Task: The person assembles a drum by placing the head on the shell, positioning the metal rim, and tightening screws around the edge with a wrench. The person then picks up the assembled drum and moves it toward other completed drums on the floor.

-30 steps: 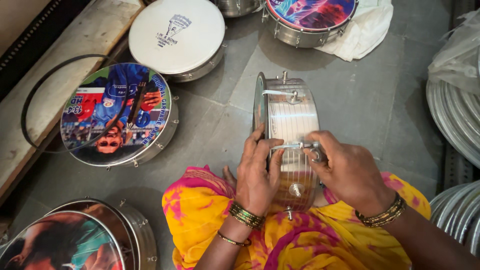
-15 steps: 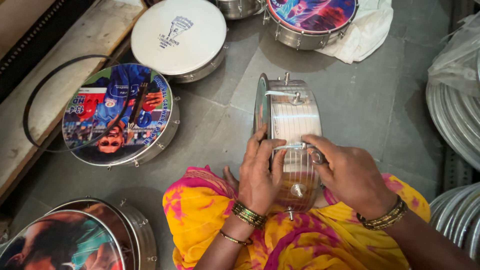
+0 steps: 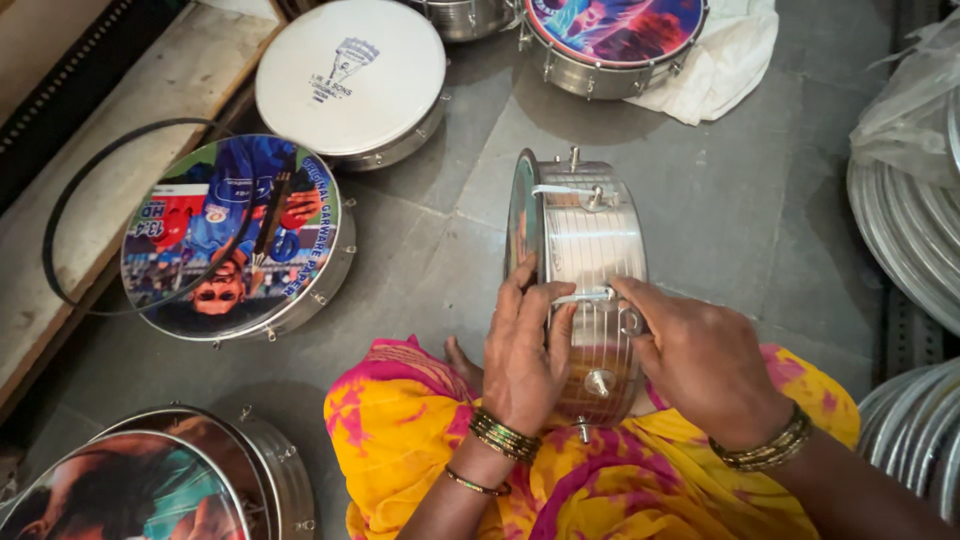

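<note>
A: Where is the shiny drum [image 3: 590,250]?

B: It stands on its edge on the grey floor [image 3: 760,240], right against the person's lap.

A: What is the left hand [image 3: 525,350] doing?

B: It wraps around the drum's rim and grips it.

A: And the right hand [image 3: 700,355]?

B: Its fingers pinch a small metal hook [image 3: 590,296] on the drum's side.

A: What else is near?

B: A drum with a picture [image 3: 235,235] and a white drum [image 3: 350,75] lie flat, well apart.
</note>
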